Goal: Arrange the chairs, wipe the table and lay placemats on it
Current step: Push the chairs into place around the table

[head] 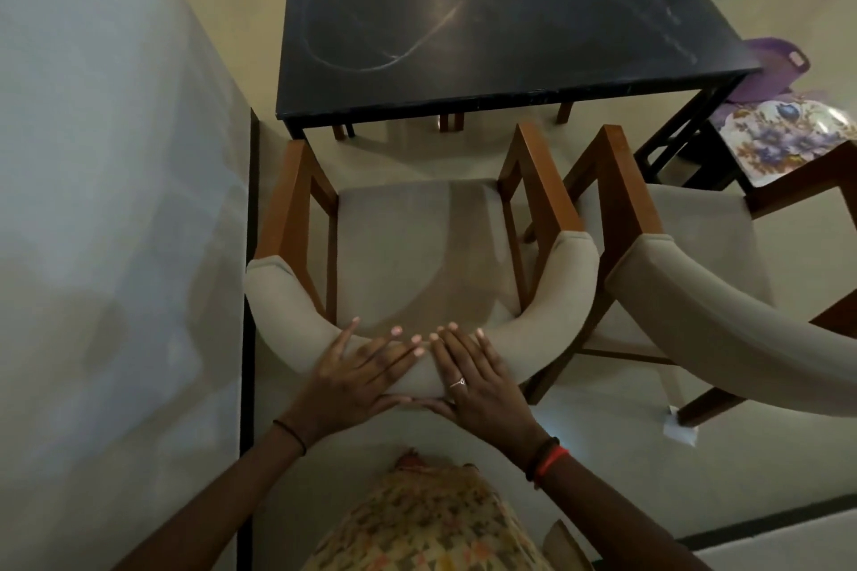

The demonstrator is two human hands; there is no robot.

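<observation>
A cream tiled floor (603, 422) carries a dark, marble-look table (487, 28) in the upper centre of the frame, its top streaked with pale looping smears (371, 56). Just below it stands a wooden armchair (417, 246), and a second armchair (695, 227) stands just to its right. A white paper scrap (680, 430) lies on the floor at lower right, touching that second chair's leg. A purple plastic item (774, 65) sits on the floor beside the table's right end.

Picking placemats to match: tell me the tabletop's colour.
The tabletop is black with faint pale streaks; head view shows it.
</observation>
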